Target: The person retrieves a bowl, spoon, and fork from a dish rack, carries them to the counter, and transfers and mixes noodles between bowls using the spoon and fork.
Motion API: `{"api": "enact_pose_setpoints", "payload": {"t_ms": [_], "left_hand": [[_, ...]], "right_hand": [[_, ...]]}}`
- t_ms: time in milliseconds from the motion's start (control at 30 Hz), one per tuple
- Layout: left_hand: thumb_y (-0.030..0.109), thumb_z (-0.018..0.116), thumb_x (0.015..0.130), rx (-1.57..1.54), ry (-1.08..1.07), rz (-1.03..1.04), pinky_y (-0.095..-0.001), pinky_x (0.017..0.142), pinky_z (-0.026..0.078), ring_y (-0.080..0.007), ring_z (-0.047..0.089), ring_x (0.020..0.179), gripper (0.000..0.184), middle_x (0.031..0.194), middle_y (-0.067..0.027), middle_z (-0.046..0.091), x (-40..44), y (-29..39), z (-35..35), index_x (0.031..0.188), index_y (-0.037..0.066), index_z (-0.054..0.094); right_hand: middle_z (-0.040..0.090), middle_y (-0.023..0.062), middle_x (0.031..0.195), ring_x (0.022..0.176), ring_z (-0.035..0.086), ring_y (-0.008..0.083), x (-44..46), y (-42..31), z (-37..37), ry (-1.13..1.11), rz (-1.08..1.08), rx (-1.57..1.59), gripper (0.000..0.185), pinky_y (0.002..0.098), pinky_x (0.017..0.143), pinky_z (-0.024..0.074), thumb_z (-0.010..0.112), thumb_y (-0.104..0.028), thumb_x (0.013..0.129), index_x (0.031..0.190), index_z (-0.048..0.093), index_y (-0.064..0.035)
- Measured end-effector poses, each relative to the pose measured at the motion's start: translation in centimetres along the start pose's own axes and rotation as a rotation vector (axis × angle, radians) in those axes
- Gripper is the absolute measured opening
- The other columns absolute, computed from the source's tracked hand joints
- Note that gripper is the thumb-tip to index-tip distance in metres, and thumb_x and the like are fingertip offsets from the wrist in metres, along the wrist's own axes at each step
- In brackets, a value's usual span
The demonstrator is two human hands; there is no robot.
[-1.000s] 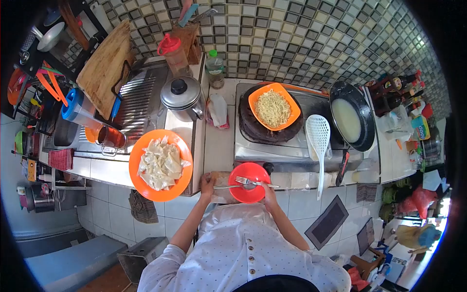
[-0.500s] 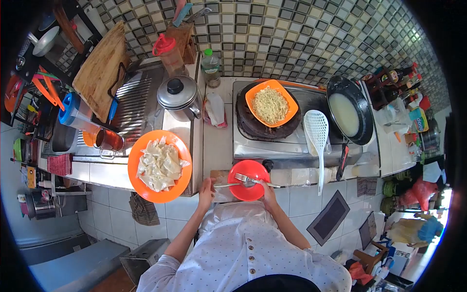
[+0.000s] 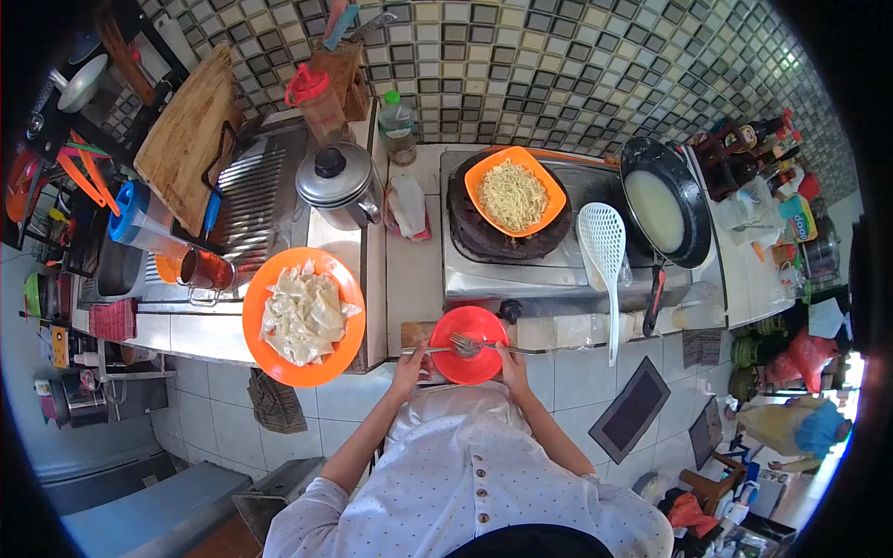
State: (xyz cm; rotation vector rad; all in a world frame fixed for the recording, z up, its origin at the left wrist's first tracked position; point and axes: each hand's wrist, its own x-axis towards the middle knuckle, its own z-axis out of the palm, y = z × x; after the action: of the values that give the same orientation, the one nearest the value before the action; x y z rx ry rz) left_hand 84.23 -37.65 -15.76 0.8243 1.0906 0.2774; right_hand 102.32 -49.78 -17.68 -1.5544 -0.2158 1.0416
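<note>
In front of my body is a red bowl (image 3: 473, 318) at the counter's front edge. My left hand (image 3: 407, 376) is at its left side, closed around the handle of a metal spoon (image 3: 441, 350). My right hand (image 3: 513, 372) is at the right rim, with its fingers on the handle of a metal fork (image 3: 460, 342). The heads of both utensils meet over the bowl's middle, and the spoon's head is hard to make out. Left of the bowl stands an orange plate (image 3: 352, 327) of pale folded dumplings (image 3: 302, 316).
An orange bowl (image 3: 476, 181) of noodles (image 3: 512, 195) sits on the stove (image 3: 484, 277). To the right are a white slotted ladle (image 3: 603, 244) and a frying pan (image 3: 693, 228) with pale liquid. A lidded metal pot (image 3: 339, 186) and a bottle (image 3: 398, 130) stand behind the plate.
My left hand has moved right, closer to the red bowl, and onto the spoon's handle. The fork and spoon have shifted slightly over the bowl.
</note>
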Motion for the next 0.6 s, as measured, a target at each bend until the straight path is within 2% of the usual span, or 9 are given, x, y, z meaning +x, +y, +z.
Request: {"api": "enact_pose_setpoints", "payload": {"t_ms": [67, 167, 233, 267, 333, 367, 433, 500, 600], "left_hand": [[0.049, 0.044, 0.082, 0.012, -0.008, -0.057, -0.0231, 0.050, 0.040, -0.0096, 0.051, 0.058, 0.042, 0.060, 0.0003, 0.049, 0.4, -0.4, -0.1, 0.074, 0.008, 0.053], [0.051, 0.045, 0.081, 0.041, 0.004, 0.007, -0.0231, 0.052, 0.040, -0.0092, 0.052, 0.059, 0.043, 0.060, 0.0003, 0.051, 0.8, -0.5, 0.0, 0.069, 0.010, 0.052], [0.051, 0.044, 0.081, 0.087, 0.042, 0.034, -0.0236, 0.056, 0.039, -0.0085, 0.051, 0.060, 0.043, 0.061, 0.0017, 0.049, 0.6, 0.1, 0.5, 0.080, 0.010, 0.056], [0.051, 0.044, 0.081, 0.088, 0.041, 0.033, -0.0236, 0.056, 0.039, -0.0085, 0.051, 0.060, 0.043, 0.061, 0.0017, 0.049, 0.7, 0.0, 0.5, 0.080, 0.010, 0.056], [0.051, 0.043, 0.082, 0.087, 0.041, 0.030, -0.0239, 0.058, 0.038, -0.0078, 0.049, 0.061, 0.046, 0.062, 0.0033, 0.047, 0.9, -0.1, 0.5, 0.100, 0.011, 0.056], [0.051, 0.043, 0.082, 0.087, 0.041, 0.031, -0.0239, 0.058, 0.038, -0.0078, 0.049, 0.061, 0.046, 0.062, 0.0033, 0.047, 1.1, -0.1, 0.5, 0.100, 0.011, 0.056], [0.050, 0.042, 0.083, 0.063, 0.000, 0.053, -0.0237, 0.059, 0.037, -0.0071, 0.047, 0.060, 0.048, 0.062, 0.0047, 0.044, 1.1, 0.1, 0.6, 0.114, 0.014, 0.050], [0.049, 0.042, 0.083, 0.080, 0.004, 0.069, -0.0237, 0.058, 0.037, -0.0070, 0.046, 0.060, 0.047, 0.062, 0.0048, 0.043, 1.0, 0.4, 0.8, 0.114, 0.014, 0.050], [0.048, 0.041, 0.084, 0.087, 0.029, 0.108, -0.0234, 0.058, 0.036, -0.0067, 0.045, 0.060, 0.045, 0.062, 0.0050, 0.043, 0.8, 0.8, 1.1, 0.112, 0.014, 0.051]], "right_hand": [[0.056, 0.0056, 0.098, 0.085, 0.054, 0.0116, 0.7, 1.8, -0.8, 0.009, -0.026, -0.050, 0.032, 0.0244, 0.074, 0.0432, 0.051, -0.026, 0.084, 0.106, 0.052, -0.0023], [0.056, 0.0049, 0.097, 0.084, 0.053, 0.0104, 1.0, 1.9, -1.2, 0.004, -0.038, -0.090, 0.032, 0.0233, 0.073, 0.0422, 0.051, -0.025, 0.084, 0.105, 0.052, -0.0014], [0.056, 0.0046, 0.095, 0.084, 0.052, 0.0101, 0.7, 1.0, -1.0, -0.007, -0.020, -0.078, 0.032, 0.0229, 0.073, 0.0417, 0.052, -0.025, 0.083, 0.105, 0.052, -0.0011], [0.056, 0.0035, 0.093, 0.082, 0.052, 0.0095, 0.6, 0.6, -1.0, -0.001, -0.030, -0.065, 0.031, 0.0228, 0.072, 0.0416, 0.053, -0.024, 0.083, 0.105, 0.053, -0.0025], [0.057, 0.0023, 0.090, 0.081, 0.051, 0.0090, 0.8, 0.3, -1.0, 0.007, -0.040, -0.051, 0.030, 0.0228, 0.071, 0.0415, 0.053, -0.024, 0.083, 0.104, 0.054, -0.0039], [0.057, 0.0011, 0.088, 0.078, 0.051, 0.0077, 1.0, 0.1, -1.1, 0.075, -0.087, -0.055, 0.027, 0.0219, 0.069, 0.0412, 0.054, -0.024, 0.082, 0.103, 0.055, -0.0058], [0.057, -0.0002, 0.086, 0.076, 0.050, 0.0064, 1.6, 0.3, -1.4, 0.142, -0.133, -0.058, 0.025, 0.0211, 0.067, 0.0410, 0.055, -0.023, 0.082, 0.101, 0.056, -0.0077], [0.055, -0.0035, 0.078, 0.065, 0.047, 0.0035, 2.2, 0.2, -1.8, 0.253, -0.433, -0.231, 0.020, 0.0186, 0.056, 0.0378, 0.055, -0.022, 0.082, 0.098, 0.057, -0.0105], [0.051, -0.0042, 0.070, 0.058, 0.042, 0.0025, 2.1, -0.7, -2.4, 0.220, -0.304, -0.070, 0.019, 0.0176, 0.049, 0.0327, 0.049, -0.024, 0.085, 0.094, 0.058, -0.0088]]}}
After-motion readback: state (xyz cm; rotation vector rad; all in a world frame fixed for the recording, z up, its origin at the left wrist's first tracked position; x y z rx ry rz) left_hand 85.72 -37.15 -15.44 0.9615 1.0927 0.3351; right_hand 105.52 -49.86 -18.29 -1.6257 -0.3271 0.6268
